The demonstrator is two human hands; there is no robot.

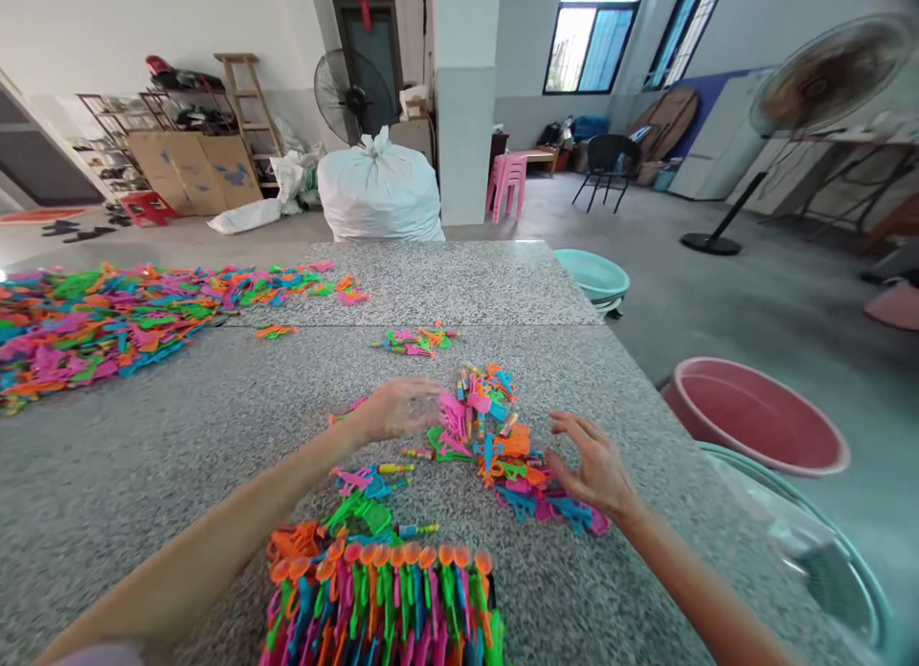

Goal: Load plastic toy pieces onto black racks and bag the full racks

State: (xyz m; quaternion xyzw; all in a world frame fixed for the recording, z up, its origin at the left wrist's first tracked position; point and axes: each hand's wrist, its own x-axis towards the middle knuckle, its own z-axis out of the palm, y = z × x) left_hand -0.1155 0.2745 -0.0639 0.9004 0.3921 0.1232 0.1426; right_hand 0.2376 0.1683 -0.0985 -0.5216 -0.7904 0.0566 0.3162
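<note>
Table: a wide, grey-speckled stone table (445, 283), crossed by a seam; its far and right edges show, meeting at the far right corner, while its near edge is out of view.
Left hand: the bare left hand (402, 408) reaches from the near left side, fingertips at the pink pieces on the left of the pile; it is blurred, so whether it pinches one cannot be told.
Right hand: the bare right hand (593, 465) is released, fingers spread and thumb beside the pile's right end, between it and the table's right edge.
Pile: a loose pile of small pink, orange, blue and green plastic pieces (513, 441) lies between the hands, well in from the right edge.
Row: a tightly packed row of multicoloured plastic pieces with round orange ends (392, 599) stands toward the near side, with a few green and orange pieces (366, 513) just behind it.
Heap: a broad, mixed-colour plastic heap (107, 326) spreads along the left side.
Room: speckled stone runs from the pile to the right edge, and past a small multicoloured cluster (433, 339) to the far edge.
Beyond the edges: a round turquoise basin (593, 274) and a round red-pink tub (761, 412) sit off the right edge; a bulging white sack (384, 197) stands behind the far edge.
</note>
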